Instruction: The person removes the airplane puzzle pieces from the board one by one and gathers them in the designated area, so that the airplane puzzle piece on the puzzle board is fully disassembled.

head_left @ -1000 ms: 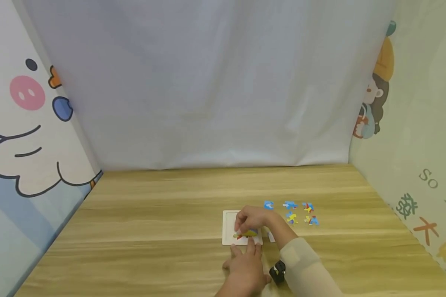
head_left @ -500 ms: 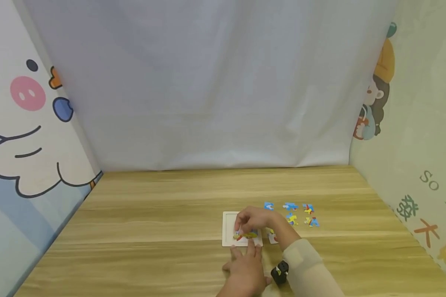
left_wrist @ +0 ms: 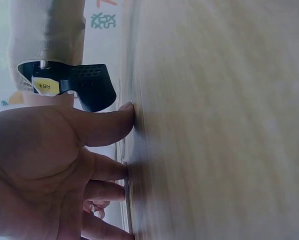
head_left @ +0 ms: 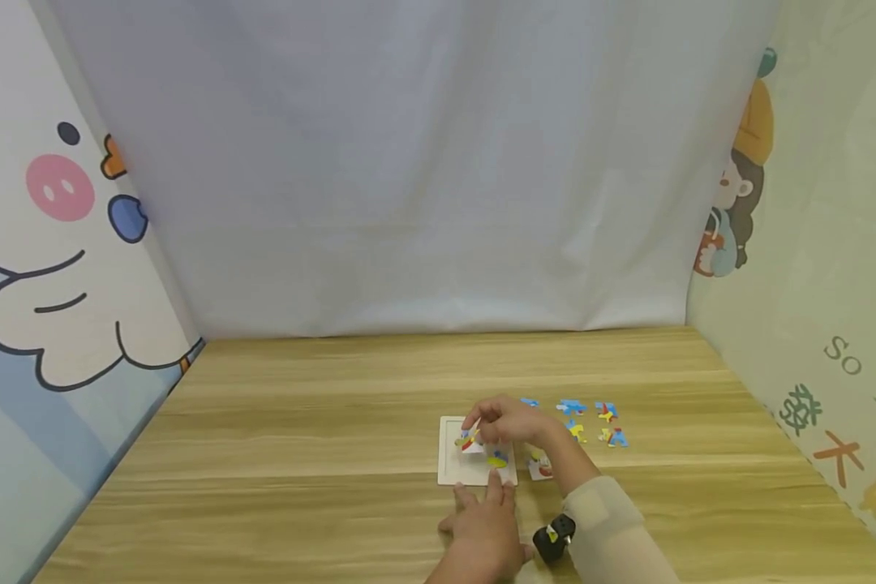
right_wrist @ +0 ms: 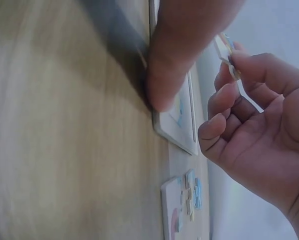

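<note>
My right hand pinches a jigsaw piece with red, yellow and blue print between thumb and fingertips. The piece is tilted, above the white puzzle tray. In the right wrist view, this held jigsaw piece appears nearly edge-on, apart from the tray. Another piece, yellow and blue, lies in the tray's near right corner. My left hand rests its extended fingertips along the tray's near edge. From the left wrist, the left hand shows thumb and fingers down on the table.
Just right of the tray lies a loose white piece with red and yellow print. Several blue and yellow pieces, one of them at the back, lie farther right. A black wrist camera sits at the right sleeve.
My right hand has raised the jigsaw piece from the tray and tilted it, uncovering more of the tray's floor and the corner piece. The left hand stays at the tray's edge.
</note>
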`<state>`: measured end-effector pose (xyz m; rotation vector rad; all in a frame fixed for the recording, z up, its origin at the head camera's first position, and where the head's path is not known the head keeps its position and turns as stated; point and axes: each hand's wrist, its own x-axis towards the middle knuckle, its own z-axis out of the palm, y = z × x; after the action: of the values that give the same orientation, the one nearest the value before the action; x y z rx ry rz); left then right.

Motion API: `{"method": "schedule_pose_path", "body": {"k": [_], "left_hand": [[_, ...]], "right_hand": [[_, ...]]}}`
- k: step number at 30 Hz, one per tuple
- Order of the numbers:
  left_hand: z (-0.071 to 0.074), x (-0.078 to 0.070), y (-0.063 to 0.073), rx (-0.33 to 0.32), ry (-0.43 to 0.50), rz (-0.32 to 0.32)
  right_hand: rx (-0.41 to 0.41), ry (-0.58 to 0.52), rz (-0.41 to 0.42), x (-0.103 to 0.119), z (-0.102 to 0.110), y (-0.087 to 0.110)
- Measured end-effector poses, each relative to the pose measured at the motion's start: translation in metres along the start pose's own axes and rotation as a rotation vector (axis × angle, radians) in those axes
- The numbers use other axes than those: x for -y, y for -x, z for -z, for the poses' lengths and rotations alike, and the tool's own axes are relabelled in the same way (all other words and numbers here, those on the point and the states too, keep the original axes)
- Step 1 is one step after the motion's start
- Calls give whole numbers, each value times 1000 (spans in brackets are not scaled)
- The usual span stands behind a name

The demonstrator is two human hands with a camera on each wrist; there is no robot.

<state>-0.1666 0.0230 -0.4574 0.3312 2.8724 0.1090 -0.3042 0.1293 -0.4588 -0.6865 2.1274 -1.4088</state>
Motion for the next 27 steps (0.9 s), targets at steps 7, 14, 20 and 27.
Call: {"method": "schedule_pose_path", "body": {"k": [7, 14, 20, 27], "left_hand": [[0, 1, 0, -1, -6, -2], [1, -3, 0, -23, -52, -8], [1, -4, -1, -9, -57, -26], [0, 1, -1, -16, -41, -25]], "right_hand": [[-12, -27, 25, -1, 0, 0], [-39, 11, 46, 2, -1, 11], [-124, 41, 28, 1, 2, 29], [-236, 55, 27, -7, 5, 51]]}}
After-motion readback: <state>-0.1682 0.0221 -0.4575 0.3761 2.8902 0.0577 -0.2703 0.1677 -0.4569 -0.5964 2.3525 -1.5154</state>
